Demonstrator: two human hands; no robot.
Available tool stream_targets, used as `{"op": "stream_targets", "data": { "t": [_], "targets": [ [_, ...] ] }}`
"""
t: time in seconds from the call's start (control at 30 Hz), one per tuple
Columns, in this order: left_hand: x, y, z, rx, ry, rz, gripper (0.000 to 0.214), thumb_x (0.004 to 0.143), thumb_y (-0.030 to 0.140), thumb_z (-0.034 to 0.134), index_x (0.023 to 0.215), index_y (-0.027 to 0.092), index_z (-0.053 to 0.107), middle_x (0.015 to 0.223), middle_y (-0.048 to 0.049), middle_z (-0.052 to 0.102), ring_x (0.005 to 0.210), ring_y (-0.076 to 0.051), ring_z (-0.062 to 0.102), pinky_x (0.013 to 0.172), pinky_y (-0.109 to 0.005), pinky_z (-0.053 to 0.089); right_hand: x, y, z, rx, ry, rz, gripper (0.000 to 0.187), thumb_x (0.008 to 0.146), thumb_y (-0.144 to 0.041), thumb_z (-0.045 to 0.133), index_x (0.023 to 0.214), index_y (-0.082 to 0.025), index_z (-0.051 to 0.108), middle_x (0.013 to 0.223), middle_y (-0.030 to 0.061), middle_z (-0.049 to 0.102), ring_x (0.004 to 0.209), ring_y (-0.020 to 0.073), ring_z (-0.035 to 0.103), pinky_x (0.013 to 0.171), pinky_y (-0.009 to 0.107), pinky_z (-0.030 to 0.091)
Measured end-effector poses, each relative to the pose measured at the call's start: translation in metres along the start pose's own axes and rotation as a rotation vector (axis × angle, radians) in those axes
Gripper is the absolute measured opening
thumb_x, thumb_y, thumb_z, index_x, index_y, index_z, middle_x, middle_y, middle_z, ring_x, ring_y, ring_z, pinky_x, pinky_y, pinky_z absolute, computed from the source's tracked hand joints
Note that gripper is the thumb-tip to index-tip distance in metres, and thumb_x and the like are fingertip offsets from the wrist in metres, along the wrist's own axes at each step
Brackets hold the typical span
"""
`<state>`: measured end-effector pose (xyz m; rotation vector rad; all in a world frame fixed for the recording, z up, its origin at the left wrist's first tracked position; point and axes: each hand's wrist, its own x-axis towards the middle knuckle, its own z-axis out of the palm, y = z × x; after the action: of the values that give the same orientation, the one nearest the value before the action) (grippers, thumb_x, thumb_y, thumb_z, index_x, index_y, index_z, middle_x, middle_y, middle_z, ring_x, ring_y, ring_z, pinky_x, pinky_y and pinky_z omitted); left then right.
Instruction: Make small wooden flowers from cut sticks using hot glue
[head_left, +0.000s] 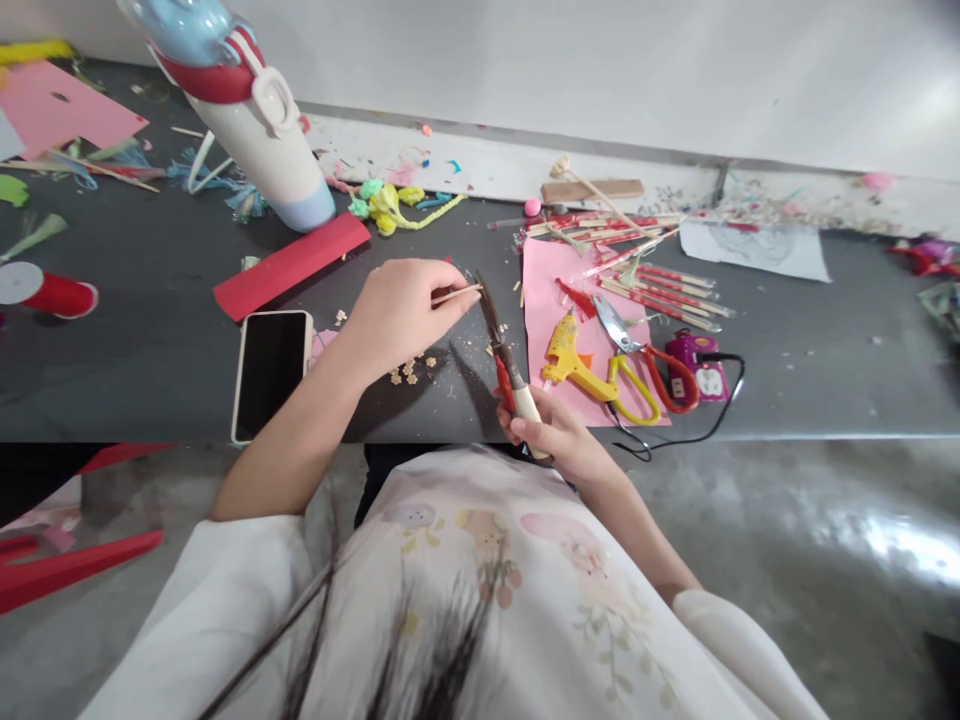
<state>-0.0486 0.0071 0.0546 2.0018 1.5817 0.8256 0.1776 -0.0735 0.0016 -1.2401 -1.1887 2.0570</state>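
1. Head view: dark grey table (135, 360) against a white wall (600, 60), grey concrete floor (750, 520) below its near edge.
2. Left hand (401, 312) pinches one thin wooden stick (456, 294) mid-table, the stick's tip at the cutter blades.
3. Right hand (556, 437) is fisted round the handles of one cutters (500, 348) at the table's near edge.
4. Counts: one phone (271, 372), one glue gun (568, 362), one scissors (622, 335), one bottle (247, 120), one red cup (56, 294), one pink sheet (541, 285).

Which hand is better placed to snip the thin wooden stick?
Probably the right hand. It grips the cutters by their handles, and the blades point up to the tip of the stick. The left hand is busy pinching that stick.
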Motion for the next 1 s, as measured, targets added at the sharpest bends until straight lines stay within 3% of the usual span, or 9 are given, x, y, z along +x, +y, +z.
{"op": "stream_targets", "data": {
  "t": [0.17,0.4,0.6,0.8,1.0],
  "targets": [
    [-0.005,-0.002,0.001,0.026,0.013,0.071,0.034,0.090,0.038,0.056,0.062,0.020,0.064,0.055,-0.0005,0.052,0.058,-0.015,0.046,0.062,-0.030,0.032,0.001,0.000,0.002,-0.047,0.061,-0.041,0.048,0.071,-0.044,0.074,0.107,-0.019,0.055,0.079,-0.0019,0.049,0.064,0.0104,0.042,0.053,0.024,0.032],
    [-0.011,-0.008,0.004,0.148,0.070,0.179,0.038,0.094,0.035,0.050,0.061,0.018,0.055,0.057,0.0001,0.049,0.060,-0.013,0.046,0.060,-0.028,0.030,0.001,0.013,0.002,-0.133,0.117,-0.096,0.050,0.074,-0.041,0.075,0.114,-0.018,0.055,0.088,0.0005,0.052,0.076,0.0129,0.047,0.061,0.024,0.039],
    [-0.015,-0.014,0.010,0.160,0.119,0.179,0.039,0.095,0.035,0.049,0.061,0.018,0.053,0.056,0.0013,0.052,0.057,-0.011,0.047,0.059,-0.026,0.032,-0.001,0.012,0.004,-0.215,0.148,-0.078,0.051,0.077,-0.043,0.072,0.119,-0.022,0.053,0.086,-0.0005,0.051,0.069,0.0119,0.047,0.054,0.023,0.040],
    [-0.019,-0.017,0.015,0.013,0.118,0.103,0.039,0.096,0.039,0.046,0.068,0.018,0.062,0.051,0.0033,0.050,0.053,-0.010,0.045,0.056,-0.024,0.034,-0.001,0.015,0.002,-0.161,0.059,-0.063,0.054,0.078,-0.043,0.073,0.124,-0.026,0.049,0.085,-0.0016,0.050,0.066,0.0108,0.047,0.052,0.022,0.040],
    [-0.019,-0.014,0.009,-0.054,0.049,0.061,0.034,0.095,0.038,0.049,0.077,0.017,0.070,0.048,0.0050,0.046,0.049,-0.009,0.042,0.053,-0.025,0.031,-0.001,0.011,-0.001,-0.024,-0.085,-0.024,0.061,0.075,-0.045,0.075,0.125,-0.025,0.047,0.081,-0.0028,0.047,0.063,0.0100,0.043,0.049,0.023,0.035]
  ]
}}
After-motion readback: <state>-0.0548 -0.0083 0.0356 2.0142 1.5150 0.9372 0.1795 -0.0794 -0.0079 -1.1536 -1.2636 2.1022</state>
